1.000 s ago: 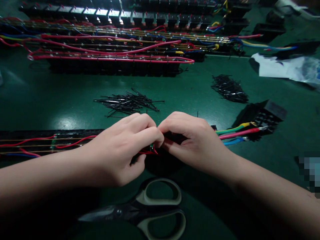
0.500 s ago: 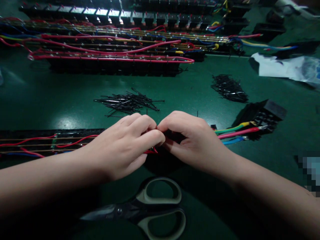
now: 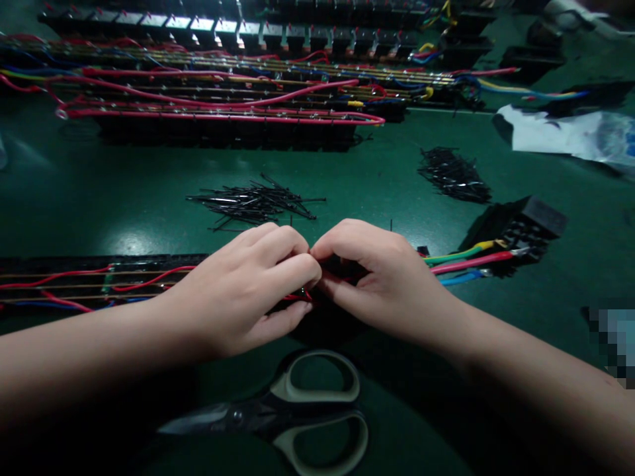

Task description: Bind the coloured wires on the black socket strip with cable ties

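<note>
My left hand (image 3: 258,281) and my right hand (image 3: 381,277) meet fingertip to fingertip over a long black wired strip (image 3: 149,277). Both hands are closed in a pinch; whatever lies between the fingers is hidden. Red, brown and blue wires run along the strip, and a bit of red wire shows beneath my left fingers. Out past my right hand come a yellow-green wire (image 3: 459,254), a red wire (image 3: 471,262) and a blue wire (image 3: 464,278). They lead towards a black connector block (image 3: 526,231).
Scissors (image 3: 278,413) with pale handles lie nearest me. Two piles of black cable ties (image 3: 253,201), (image 3: 454,175) rest beyond my hands. Several wired black assemblies (image 3: 228,112) line the back of the green table (image 3: 149,172). At right sits a white plastic bag (image 3: 560,135).
My left thumb has come forward beneath the fingers, nearer the red wire. The left fingertips have shifted slightly left. My right hand has barely moved.
</note>
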`<state>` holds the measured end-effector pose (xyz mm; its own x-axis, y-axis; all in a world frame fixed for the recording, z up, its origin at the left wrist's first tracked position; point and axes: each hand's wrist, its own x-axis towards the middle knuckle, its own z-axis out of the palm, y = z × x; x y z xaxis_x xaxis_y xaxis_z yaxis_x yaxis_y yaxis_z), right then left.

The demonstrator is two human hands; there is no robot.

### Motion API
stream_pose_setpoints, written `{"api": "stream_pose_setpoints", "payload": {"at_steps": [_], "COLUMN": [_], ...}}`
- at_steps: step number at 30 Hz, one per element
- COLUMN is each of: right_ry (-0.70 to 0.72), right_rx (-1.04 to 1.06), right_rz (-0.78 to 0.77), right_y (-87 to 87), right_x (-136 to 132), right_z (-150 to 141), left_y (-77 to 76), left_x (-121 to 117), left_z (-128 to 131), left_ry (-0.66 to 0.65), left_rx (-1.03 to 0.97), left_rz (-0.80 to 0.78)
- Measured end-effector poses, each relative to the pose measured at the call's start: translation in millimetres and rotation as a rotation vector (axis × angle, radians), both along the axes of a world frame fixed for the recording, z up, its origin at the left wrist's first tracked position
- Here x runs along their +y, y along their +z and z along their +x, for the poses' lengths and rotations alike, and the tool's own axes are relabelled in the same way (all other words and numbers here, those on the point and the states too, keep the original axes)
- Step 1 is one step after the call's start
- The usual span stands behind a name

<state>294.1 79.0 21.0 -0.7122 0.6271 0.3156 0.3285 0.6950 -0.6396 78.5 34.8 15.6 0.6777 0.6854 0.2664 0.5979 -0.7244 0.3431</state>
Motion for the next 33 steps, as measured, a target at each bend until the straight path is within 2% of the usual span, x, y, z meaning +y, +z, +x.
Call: {"api": "stream_pose_setpoints", "payload": {"at_steps": [13, 20, 26, 33], "right_ry": [-0.024, -0.068, -0.051, -0.003], "right_rx": [0.039, 0.097, 0.106, 0.087], "right_rz": [-0.094, -0.235, -0.362, -0.384], "right_y": [4.0, 7.4, 8.7, 10.3], "right_x": [-0.4, -1.3, -0.5, 3.4], "right_z": [1.0, -1.0, -0.4, 0.7], "left_y": [10.4, 10.1, 10.8, 10.9], "left_x": [5.6, 6.9, 7.6, 7.8], "left_z": [0.4, -0.2, 0.6, 0.3], "left_ry": [0.083, 0.142, 0.156, 0.16], "left_rx": [-0.191, -0.203, -0.191, -0.2], "left_rz": [-0.247, -0.249, -0.262, -0.26]}}
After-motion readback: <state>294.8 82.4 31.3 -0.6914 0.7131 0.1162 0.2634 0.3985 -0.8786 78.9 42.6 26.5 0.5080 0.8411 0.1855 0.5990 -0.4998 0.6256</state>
